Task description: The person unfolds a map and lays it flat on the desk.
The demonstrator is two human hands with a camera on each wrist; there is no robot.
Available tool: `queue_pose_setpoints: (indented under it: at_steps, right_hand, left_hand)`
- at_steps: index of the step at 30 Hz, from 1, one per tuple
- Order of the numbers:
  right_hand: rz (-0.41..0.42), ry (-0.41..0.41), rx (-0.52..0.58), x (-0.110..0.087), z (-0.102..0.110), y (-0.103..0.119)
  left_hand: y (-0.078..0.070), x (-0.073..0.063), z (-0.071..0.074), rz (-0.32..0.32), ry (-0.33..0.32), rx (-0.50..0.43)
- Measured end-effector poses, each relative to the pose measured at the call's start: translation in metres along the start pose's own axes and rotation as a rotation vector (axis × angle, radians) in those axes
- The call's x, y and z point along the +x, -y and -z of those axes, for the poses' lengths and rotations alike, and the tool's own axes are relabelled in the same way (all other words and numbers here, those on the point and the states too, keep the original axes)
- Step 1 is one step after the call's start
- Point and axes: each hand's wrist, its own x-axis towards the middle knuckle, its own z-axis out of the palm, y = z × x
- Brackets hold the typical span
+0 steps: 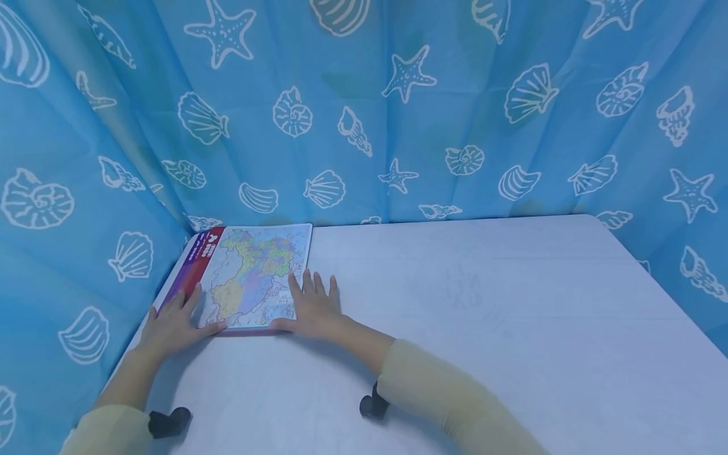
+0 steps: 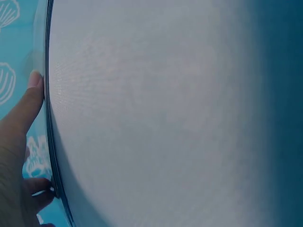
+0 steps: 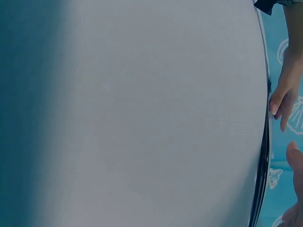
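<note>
A flat rectangular map board point(image 1: 256, 272), printed with a coloured map and a red and purple band down its left side, lies at the table's far left. My left hand point(image 1: 176, 325) rests on its near left corner with fingers spread, the thumb along the near edge. On the near right corner lies my right hand point(image 1: 315, 309), its fingers stretched forward and its thumb at the near edge. The left wrist view catches the left thumb point(image 2: 33, 87) against a dark thin edge. Part of the right hand point(image 3: 296, 175) shows at the border of the right wrist view.
A white cloth covers the table point(image 1: 483, 328). Blue curtains point(image 1: 432, 126) with shells and starfish hang along its back and sides. A black wrist camera point(image 1: 170, 423) sits at the left cuff, another black camera point(image 1: 373, 403) at the right cuff.
</note>
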Motion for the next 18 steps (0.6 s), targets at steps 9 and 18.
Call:
queue_pose_setpoints:
  at_steps: [9,18]
  right_hand:
    - [-0.03,0.013,0.045,0.0056,-0.0042,0.0028]
    - [-0.045,0.002,0.06,0.0079,-0.0088,0.0032]
  left_hand:
    - [0.0028,-0.0008,0.0001,0.066,0.023,-0.017]
    - [0.0086,0.0006,-0.0019,0.149,-0.01,-0.088]
